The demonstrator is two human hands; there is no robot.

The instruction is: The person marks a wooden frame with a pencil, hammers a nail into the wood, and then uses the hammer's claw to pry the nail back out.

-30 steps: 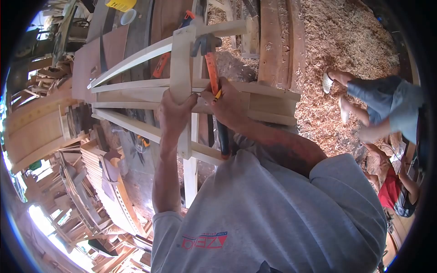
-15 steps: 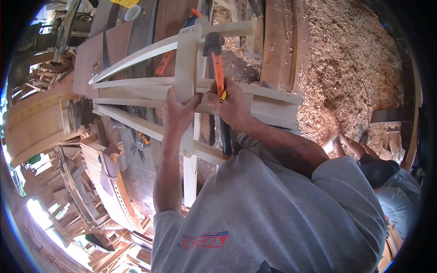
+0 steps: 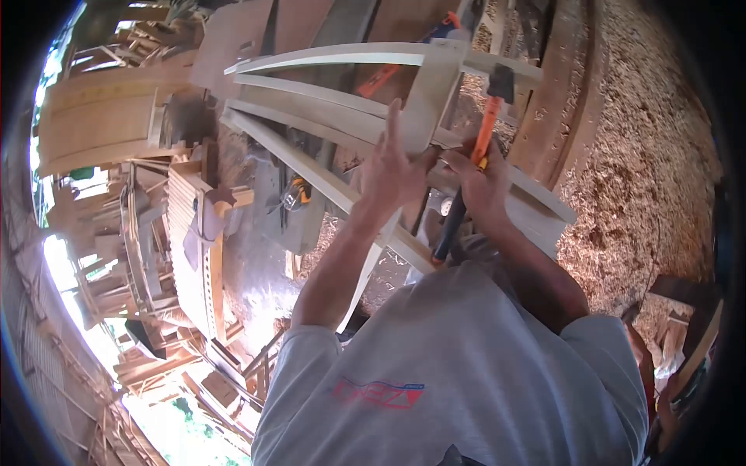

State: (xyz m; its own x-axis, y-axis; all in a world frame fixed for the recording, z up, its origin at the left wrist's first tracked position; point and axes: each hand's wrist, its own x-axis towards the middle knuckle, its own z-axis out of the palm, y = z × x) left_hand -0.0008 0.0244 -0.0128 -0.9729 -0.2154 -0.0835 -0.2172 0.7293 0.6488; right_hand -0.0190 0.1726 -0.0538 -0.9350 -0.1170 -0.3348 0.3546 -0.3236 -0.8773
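Note:
My right hand (image 3: 486,186) is closed around a hammer (image 3: 488,128) with a dark head and an orange and black handle. A yellow pencil-like stick (image 3: 482,163) pokes out between the same fingers. My left hand (image 3: 395,171) lies over a pale wooden crosspiece (image 3: 431,85), its index finger stretched upward and its thumb pointing at my right fingertips. Whether the thumb touches something small there I cannot make out. Beneath both hands is a frame of long, curved wooden slats (image 3: 318,54) that draw together toward the left.
Above the crosspiece lies an orange-handled tool (image 3: 378,80), with a blue and orange one (image 3: 441,27) farther up. A yellow and black tool (image 3: 295,194) lies left of my forearm. Wood shavings (image 3: 645,155) cover the floor at right. Stacked timber (image 3: 116,120) fills the left.
The view has turned, and the frame appears shifted right and tilted. My left index finger now points up, away from the crosspiece. The hammer stays in my right hand.

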